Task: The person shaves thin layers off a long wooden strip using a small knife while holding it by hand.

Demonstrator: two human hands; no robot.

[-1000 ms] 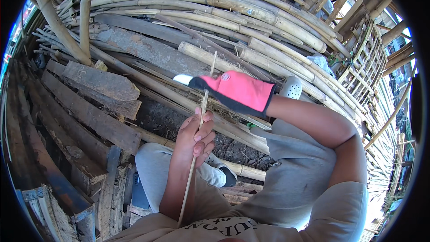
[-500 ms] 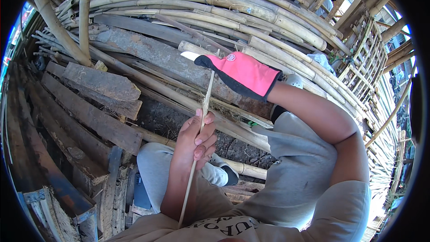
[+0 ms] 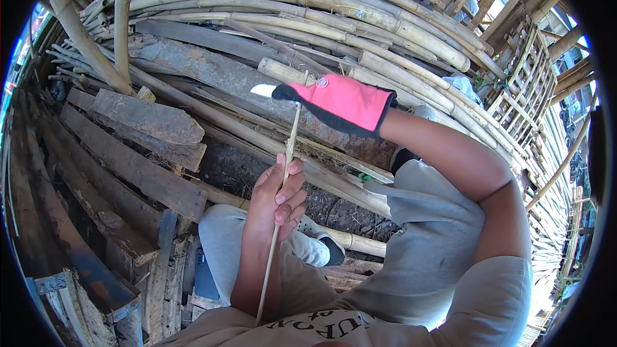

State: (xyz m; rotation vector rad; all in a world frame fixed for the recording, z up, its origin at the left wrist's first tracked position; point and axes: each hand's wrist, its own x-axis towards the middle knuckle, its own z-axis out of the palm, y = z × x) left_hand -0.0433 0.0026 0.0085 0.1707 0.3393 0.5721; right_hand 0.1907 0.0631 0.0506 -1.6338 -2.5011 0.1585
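My bare left hand (image 3: 281, 196) is closed around a thin bamboo strip (image 3: 275, 254). The strip runs from my lap up past my fingers to the other hand. In a pink and black glove, my right hand (image 3: 344, 104) is closed on a knife (image 3: 262, 90). Only the bright blade shows, jutting left from the gloved fingers; the handle is hidden. The blade and glove cross the strip near its far end, whose tip peeks out above the glove. Frayed fibres stand on the strip just above my left hand.
Long bamboo poles (image 3: 360, 9) lie stacked across the far side. Weathered planks (image 3: 128, 170) are piled at the left, beside two upright bamboo posts (image 3: 122, 32). A woven bamboo lattice (image 3: 527, 83) stands at the right. My bent legs (image 3: 424, 231) frame the near space.
My gloved right hand and the knife have shifted slightly left and nearer along the strip. My left hand and the strip have moved slightly left.
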